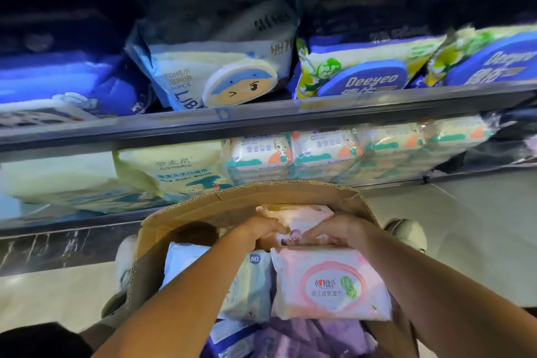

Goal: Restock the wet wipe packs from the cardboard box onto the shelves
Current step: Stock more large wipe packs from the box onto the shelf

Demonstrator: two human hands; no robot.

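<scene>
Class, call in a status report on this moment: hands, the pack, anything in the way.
Left hand and right hand both gripping a pink wipe pack inside the cardboard box. Another pink pack lies nearer. Nothing blocking the lift.

- Cardboard box [290, 197]: brown, open at top, far flap standing up toward the shelves; sits on the floor directly below the lower shelf.
- Pink wet wipe pack [329, 288]: lying flat at the right of the box, round pink lid label facing up.
- Second pink pack [299, 216]: behind the first, against the far box wall, partly covered.
- Pale blue pack [247, 288]: left of the front pink pack, touching it; "80" marked at its corner.
- Shelves [261, 122]: two tiers, both holding wipe packs in rows.
</scene>
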